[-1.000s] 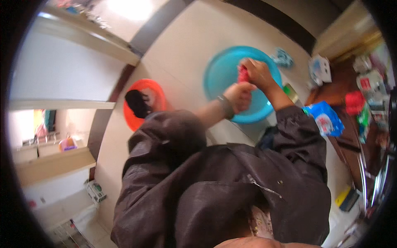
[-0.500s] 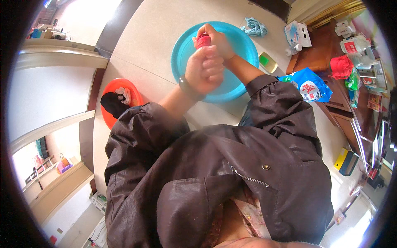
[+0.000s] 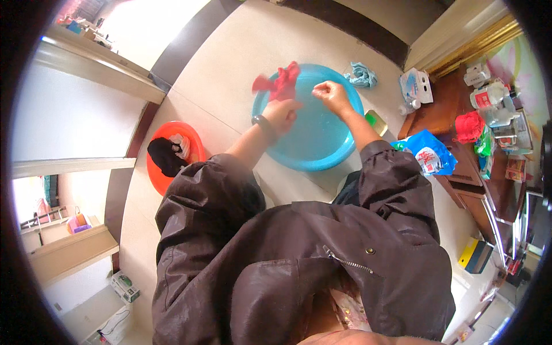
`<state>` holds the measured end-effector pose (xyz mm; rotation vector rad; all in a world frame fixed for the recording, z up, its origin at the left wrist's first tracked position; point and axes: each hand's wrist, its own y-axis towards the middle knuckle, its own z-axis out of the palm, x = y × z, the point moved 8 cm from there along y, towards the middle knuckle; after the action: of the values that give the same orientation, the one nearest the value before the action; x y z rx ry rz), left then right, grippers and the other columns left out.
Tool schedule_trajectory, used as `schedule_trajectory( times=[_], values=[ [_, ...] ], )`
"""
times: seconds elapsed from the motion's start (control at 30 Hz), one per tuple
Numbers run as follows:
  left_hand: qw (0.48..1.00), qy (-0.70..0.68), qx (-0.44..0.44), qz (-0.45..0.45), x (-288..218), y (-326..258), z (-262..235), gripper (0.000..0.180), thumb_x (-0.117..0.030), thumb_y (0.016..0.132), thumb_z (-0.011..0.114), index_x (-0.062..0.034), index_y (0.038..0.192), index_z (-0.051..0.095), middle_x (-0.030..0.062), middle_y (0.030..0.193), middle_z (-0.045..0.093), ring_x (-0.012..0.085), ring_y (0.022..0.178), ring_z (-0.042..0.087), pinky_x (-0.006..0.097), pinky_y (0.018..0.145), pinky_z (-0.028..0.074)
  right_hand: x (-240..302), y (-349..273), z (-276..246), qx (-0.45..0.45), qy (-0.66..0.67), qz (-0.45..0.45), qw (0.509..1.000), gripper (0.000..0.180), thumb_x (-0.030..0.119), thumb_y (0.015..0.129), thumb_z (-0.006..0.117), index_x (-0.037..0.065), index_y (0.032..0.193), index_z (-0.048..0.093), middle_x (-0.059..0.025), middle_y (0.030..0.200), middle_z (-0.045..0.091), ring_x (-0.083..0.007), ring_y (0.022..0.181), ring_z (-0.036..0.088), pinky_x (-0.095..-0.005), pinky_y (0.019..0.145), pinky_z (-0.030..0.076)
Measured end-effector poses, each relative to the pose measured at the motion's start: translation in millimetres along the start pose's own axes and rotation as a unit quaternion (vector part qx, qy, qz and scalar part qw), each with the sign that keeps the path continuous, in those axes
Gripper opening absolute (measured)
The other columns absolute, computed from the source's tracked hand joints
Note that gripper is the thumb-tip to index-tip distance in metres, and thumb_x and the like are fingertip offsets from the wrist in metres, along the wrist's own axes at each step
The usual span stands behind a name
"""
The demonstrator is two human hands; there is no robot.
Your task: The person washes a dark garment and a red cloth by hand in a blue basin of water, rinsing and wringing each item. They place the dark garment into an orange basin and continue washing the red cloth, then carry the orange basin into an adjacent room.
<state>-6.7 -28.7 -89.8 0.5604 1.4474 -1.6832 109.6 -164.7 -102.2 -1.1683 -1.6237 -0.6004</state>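
Observation:
A small red cloth (image 3: 282,84), blurred by motion, stands out from my left hand (image 3: 283,115), which is closed around its lower end. Both are over the left side of a round blue basin (image 3: 313,165) on the floor. Apart from the cloth, my right hand (image 3: 332,95) hovers above the basin's right half. Its fingers are curled in, and I see nothing between them. What the basin holds is pale and hard to make out.
An orange-red basin (image 3: 201,146) with black and pale cloths stands at left. Beyond the blue basin lies a light blue cloth (image 3: 362,75). At right are a green-and-yellow soap box (image 3: 376,123), a blue detergent bag (image 3: 437,153) and a brown cabinet (image 3: 431,112) crowded with bottles.
My hands have come apart; before, both gripped the twisted red cloth together. The cloth now hangs loose from my left hand alone, swung to the left. My right hand has let go.

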Motion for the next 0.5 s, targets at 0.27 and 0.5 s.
schedule_trajectory(
  times=[0.27, 0.5],
  values=[
    [0.991, 0.062, -0.014, 0.120, -28, -16, 9, 0.014, -0.020, 0.079, 0.066, -0.0125, 0.077, 0.054, -0.0046, 0.056, 0.044, 0.0054, 0.039, 0.035, 0.022, 0.035, 0.024, 24, -9, -7, 0.208, 0.126, 0.068, 0.967, 0.054, 0.051, 0.081, 0.063, 0.004, 0.108, 0.062, -0.0055, 0.088, 0.063, -0.0172, 0.076, 0.059, -0.0294, 0.068, 0.048],
    [0.917, 0.257, -0.079, 0.294, -37, -18, 10, 0.032, -0.013, 0.072, 0.068, -0.0061, 0.102, 0.060, 0.0067, 0.086, 0.064, 0.0229, 0.075, 0.061, 0.034, 0.067, 0.049, 28, -72, 52, 0.337, 0.120, 0.097, 0.929, 0.079, 0.064, 0.074, 0.064, 0.016, 0.134, 0.046, -0.0116, 0.137, 0.045, -0.0233, 0.130, 0.037, -0.0500, 0.102, 0.029]
  ],
)
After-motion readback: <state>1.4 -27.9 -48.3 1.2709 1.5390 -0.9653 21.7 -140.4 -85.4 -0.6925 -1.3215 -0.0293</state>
